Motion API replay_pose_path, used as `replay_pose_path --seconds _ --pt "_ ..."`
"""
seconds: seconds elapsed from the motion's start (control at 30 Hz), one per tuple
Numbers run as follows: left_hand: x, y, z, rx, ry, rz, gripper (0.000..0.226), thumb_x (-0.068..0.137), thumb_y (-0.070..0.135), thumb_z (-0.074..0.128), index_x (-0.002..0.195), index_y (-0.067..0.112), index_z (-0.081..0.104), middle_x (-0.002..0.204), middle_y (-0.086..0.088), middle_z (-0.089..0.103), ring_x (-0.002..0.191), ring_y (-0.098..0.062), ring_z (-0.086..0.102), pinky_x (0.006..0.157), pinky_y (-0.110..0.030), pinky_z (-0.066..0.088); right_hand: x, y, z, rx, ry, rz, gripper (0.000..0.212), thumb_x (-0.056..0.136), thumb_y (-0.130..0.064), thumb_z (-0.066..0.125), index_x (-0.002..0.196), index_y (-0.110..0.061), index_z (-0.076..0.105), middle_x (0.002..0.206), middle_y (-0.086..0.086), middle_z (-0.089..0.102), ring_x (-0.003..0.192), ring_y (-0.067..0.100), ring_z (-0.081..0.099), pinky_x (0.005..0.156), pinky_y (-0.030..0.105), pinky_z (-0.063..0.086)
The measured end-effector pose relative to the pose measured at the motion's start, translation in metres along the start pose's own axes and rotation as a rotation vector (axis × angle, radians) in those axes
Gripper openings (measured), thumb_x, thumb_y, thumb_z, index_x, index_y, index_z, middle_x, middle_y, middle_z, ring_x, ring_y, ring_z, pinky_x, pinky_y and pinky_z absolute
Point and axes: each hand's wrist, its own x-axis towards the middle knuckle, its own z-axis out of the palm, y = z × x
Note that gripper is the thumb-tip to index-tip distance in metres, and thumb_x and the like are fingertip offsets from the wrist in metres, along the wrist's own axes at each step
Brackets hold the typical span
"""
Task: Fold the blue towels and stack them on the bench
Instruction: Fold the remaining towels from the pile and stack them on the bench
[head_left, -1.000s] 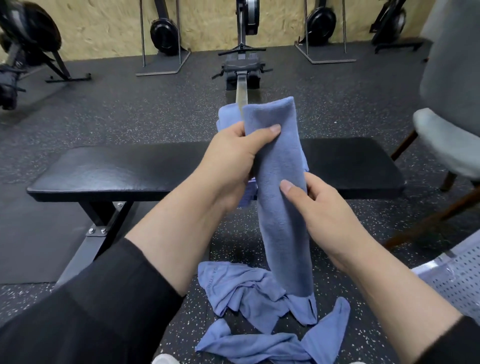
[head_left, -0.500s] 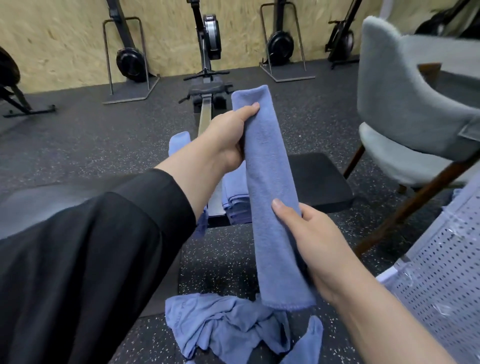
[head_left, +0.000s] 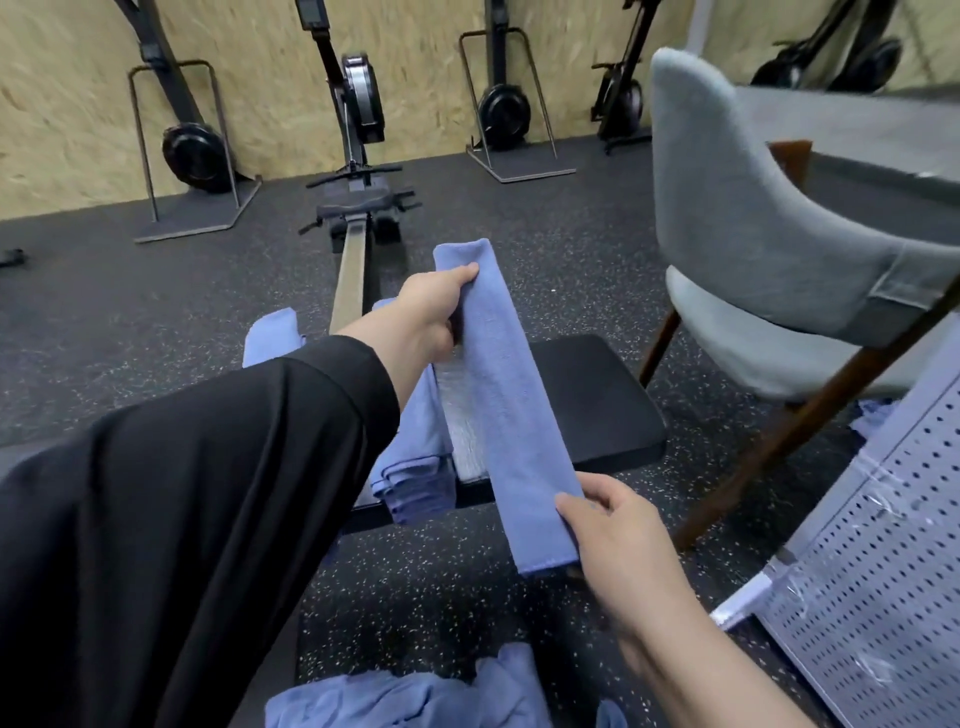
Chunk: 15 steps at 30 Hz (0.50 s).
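A blue towel (head_left: 504, 395), folded into a long narrow strip, stretches over the black bench (head_left: 587, 410). My left hand (head_left: 431, 312) grips its far end and my right hand (head_left: 618, 540) pinches its near end. Under my left forearm a stack of folded blue towels (head_left: 415, 467) lies on the bench, partly hidden by my black sleeve. Loose crumpled blue towels (head_left: 410, 696) lie on the floor at the bottom of the view.
A grey upholstered chair (head_left: 769, 280) with wooden legs stands right of the bench. A white perforated metal panel (head_left: 883, 571) is at the lower right. A rowing machine (head_left: 353, 208) and upright gym machines line the wooden wall behind.
The view has swung right and my hands have carried the strip from hanging upright in front of the bench to stretched out over the bench beside the stack.
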Motion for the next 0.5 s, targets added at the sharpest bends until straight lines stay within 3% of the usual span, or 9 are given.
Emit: replay_pose_path --seconds 0.1,0.13,0.17,0.2,0.23,0.3,0.4,0.5 --pt "0.033 0.004 0.004 0.171 0.011 0.052 0.043 0.092 0.042 0.069 0.114 0.006 0.064 0.118 -0.010 0.066 0.096 -0.025 0.064 0.076 -0.034 0.055 0.044 0.014 0.006 0.027 0.005 0.025 0.017 0.094 -0.012 0.062 0.100 -0.021 0.075 0.086 -0.005 0.079 0.083 0.019 0.074 0.080 0.039 0.058" --pt "0.036 0.004 0.004 0.357 0.037 0.107 0.040 0.096 0.041 0.064 0.109 0.003 0.063 0.111 -0.008 0.065 0.116 -0.018 0.055 0.079 -0.035 0.054 0.059 0.021 0.009 0.049 -0.006 0.057 0.016 0.095 -0.012 0.063 0.105 -0.018 0.074 0.088 -0.003 0.079 0.083 0.019 0.074 0.081 0.043 0.060" --pt "0.036 0.001 0.006 0.576 0.071 0.185 0.032 0.099 0.034 0.058 0.098 0.002 0.061 0.099 -0.008 0.062 0.085 -0.024 0.037 0.077 -0.034 0.052 0.072 0.030 0.012 0.077 -0.011 0.098 0.016 0.095 -0.013 0.065 0.109 -0.016 0.073 0.091 -0.001 0.078 0.082 0.018 0.072 0.080 0.043 0.061" --pt "0.035 -0.005 0.008 0.774 0.109 0.276 0.023 0.100 0.025 0.053 0.094 0.004 0.059 0.095 -0.009 0.059 0.089 -0.027 0.054 0.076 -0.034 0.049 0.081 0.040 0.013 0.081 -0.004 0.136 0.017 0.095 -0.013 0.067 0.112 -0.014 0.070 0.093 0.002 0.076 0.080 0.017 0.070 0.076 0.039 0.061" --pt "0.032 -0.015 0.011 0.930 0.106 0.357 0.018 0.099 0.017 0.050 0.098 0.004 0.062 0.095 -0.010 0.057 0.087 -0.026 0.051 0.078 -0.034 0.047 0.089 0.051 0.015 0.071 0.009 0.156 0.019 0.094 -0.011 0.068 0.113 -0.013 0.069 0.095 0.003 0.074 0.078 0.016 0.069 0.074 0.035 0.061" --pt "0.017 -0.047 0.021 1.204 -0.040 0.418 0.026 0.098 0.011 0.048 0.113 0.002 0.067 0.097 -0.008 0.055 0.087 -0.025 0.049 0.079 -0.032 0.044 0.097 0.067 0.018 0.037 0.040 0.162 0.021 0.092 -0.010 0.069 0.113 -0.012 0.070 0.093 0.005 0.075 0.076 0.017 0.070 0.077 0.040 0.063" --pt "-0.012 -0.101 0.041 1.550 -0.282 0.317 0.028 0.099 0.014 0.049 0.120 0.005 0.065 0.106 -0.010 0.059 0.089 -0.025 0.049 0.080 -0.033 0.045 0.098 0.070 0.020 -0.002 0.044 0.138 0.016 0.090 -0.012 0.070 0.104 -0.018 0.071 0.085 0.006 0.077 0.071 0.019 0.069 0.082 0.050 0.061" --pt "-0.034 -0.145 0.048 1.642 -0.407 0.236 0.028 0.099 0.014 0.052 0.125 0.004 0.057 0.126 -0.016 0.055 0.112 -0.030 0.050 0.085 -0.038 0.043 0.097 0.070 0.017 -0.123 0.005 0.099 0.006 0.091 -0.019 0.070 0.096 -0.019 0.073 0.086 0.008 0.077 0.074 0.025 0.068 0.077 0.050 0.059"
